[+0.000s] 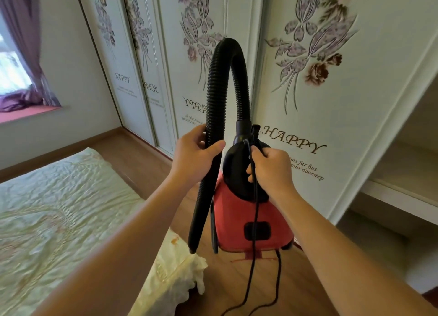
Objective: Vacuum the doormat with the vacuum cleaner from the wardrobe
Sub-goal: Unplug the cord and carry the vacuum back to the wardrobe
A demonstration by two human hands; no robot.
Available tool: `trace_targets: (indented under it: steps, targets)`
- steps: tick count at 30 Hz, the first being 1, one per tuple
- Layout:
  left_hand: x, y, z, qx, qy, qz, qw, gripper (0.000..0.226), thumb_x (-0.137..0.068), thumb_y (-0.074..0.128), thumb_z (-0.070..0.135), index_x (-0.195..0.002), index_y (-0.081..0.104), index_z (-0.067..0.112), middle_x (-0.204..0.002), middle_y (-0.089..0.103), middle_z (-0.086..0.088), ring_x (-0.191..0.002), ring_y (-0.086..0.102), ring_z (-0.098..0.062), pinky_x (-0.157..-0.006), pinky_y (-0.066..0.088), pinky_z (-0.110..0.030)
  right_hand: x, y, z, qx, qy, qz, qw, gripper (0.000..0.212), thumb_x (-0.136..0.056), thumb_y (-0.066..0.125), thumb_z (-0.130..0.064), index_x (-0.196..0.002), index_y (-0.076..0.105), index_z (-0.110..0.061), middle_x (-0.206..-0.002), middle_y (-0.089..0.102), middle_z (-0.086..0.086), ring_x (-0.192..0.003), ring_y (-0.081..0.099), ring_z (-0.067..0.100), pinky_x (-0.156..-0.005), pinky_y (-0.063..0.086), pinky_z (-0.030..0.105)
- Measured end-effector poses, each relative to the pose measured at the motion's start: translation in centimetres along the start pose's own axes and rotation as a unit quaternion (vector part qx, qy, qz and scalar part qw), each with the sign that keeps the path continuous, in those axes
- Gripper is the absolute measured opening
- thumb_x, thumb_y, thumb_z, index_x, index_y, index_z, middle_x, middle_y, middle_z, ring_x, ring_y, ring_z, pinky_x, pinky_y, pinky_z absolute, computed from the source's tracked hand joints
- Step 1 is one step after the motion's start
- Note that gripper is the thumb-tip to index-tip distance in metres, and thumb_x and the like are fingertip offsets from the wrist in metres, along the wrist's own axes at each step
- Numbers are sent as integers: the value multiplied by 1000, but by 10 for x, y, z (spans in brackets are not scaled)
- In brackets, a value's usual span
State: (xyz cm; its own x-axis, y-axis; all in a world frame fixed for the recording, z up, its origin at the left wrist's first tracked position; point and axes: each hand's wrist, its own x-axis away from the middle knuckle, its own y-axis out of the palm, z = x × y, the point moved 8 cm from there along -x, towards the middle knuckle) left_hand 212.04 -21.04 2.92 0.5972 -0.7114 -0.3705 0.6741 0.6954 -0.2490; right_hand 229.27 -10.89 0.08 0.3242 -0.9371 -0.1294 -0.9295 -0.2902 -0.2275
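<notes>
1. Head view: the red vacuum cleaner [251,220] is upright just in front of the wardrobe [331,102], its long axis vertical and its black end on top.
2. Its hose [227,54] arches up against the wardrobe door, then drops, with the free end pointing at the floor.
3. The left hand [194,152] curls round the descending hose.
4. The right hand [270,168] grips the top handle, with the cord [254,220] under its fingers.
5. A bed [59,209] lies opposite the wardrobe.
</notes>
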Motion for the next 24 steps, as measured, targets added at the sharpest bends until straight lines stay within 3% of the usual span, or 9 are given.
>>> trace_targets:
  steps: [13,24]
  targets:
    - [-125,82,-22,-18,-18,73,997,22,-85,75,20,-106,73,25,-93,77,4,-87,74,-22,-82,62,-52,-175,-10,26,-16,-8,-96,995,35,-102,54,-24,-76,67,-5,-55,64,7,-41,57,16,-45,50,28]
    - [-212,88,-75,-15,-23,113,993,31,-79,75,31,-109,73,24,-95,77,6,-92,74,-20,-87,61,-49,-279,37,37,-19,-8,-144,989,34,-101,56,-25,-81,67,1,-57,63,9,-41,56,17,-43,47,25]
